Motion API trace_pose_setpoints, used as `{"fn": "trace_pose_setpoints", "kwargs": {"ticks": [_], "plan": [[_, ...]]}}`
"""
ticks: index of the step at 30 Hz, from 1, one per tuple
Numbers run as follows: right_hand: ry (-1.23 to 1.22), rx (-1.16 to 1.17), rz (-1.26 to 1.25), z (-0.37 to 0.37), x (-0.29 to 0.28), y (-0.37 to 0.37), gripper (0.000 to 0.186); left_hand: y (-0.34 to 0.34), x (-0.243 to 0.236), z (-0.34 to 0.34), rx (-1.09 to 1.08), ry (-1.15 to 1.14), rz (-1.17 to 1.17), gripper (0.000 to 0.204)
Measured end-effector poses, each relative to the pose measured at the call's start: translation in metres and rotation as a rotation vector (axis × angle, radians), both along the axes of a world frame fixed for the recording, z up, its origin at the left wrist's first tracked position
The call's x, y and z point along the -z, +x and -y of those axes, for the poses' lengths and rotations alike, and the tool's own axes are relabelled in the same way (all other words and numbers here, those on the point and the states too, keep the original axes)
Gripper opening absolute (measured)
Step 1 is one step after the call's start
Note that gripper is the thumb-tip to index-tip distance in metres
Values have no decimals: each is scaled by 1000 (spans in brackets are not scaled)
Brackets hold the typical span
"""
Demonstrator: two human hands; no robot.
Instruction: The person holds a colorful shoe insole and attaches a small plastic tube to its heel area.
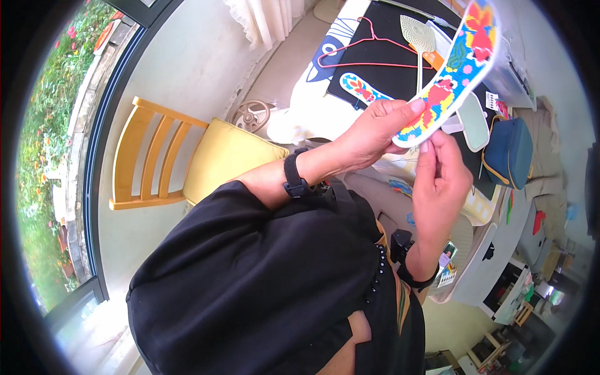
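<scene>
A cross-stitched insole with blue, red and yellow patterns and a white edge is raised in front of me, its narrow end low and its other end at the top of the view. My left hand grips it near the lower end, thumb on the patterned face. Just below that end, my right hand has thumb and forefinger pinched together at the white edge. Whatever lies in the pinch is too small to make out. A second patterned insole lies on the table, beyond my left hand.
On the black tabletop lie a pink clothes hanger and a pale fly swatter. A blue bag stands at the right. To my left is a wooden chair with a yellow cushion, near a window frame.
</scene>
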State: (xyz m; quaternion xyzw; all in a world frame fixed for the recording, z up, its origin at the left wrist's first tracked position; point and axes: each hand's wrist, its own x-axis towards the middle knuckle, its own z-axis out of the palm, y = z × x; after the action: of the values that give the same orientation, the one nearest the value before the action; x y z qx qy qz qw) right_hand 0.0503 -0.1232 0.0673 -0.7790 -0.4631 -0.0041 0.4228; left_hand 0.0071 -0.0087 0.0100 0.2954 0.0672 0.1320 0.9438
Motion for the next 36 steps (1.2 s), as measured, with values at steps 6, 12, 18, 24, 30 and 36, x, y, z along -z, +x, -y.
{"fn": "trace_pose_setpoints", "kwargs": {"ticks": [6, 12, 18, 24, 30, 36], "plan": [[253, 160, 60, -13, 22, 6, 23, 0, -3, -4, -220, 424, -108, 37], [105, 90, 439, -16, 22, 4, 15, 1, -1, 0, -343, 528, -99, 40], [656, -252, -664, -3, -20, 2, 9, 8, 21, -16, -246, 333, -191, 38], [1033, 231, -726, 125, -43, 88, 14, -19, 55, -109, -699, 450, -273, 37], [636, 681, 95, 123, -13, 83, 15, -28, 70, -124, -803, 335, -299, 32], [204, 245, -172, 16, 1, 7, 17, -11, 5, -36, -509, 697, -166, 38]]}}
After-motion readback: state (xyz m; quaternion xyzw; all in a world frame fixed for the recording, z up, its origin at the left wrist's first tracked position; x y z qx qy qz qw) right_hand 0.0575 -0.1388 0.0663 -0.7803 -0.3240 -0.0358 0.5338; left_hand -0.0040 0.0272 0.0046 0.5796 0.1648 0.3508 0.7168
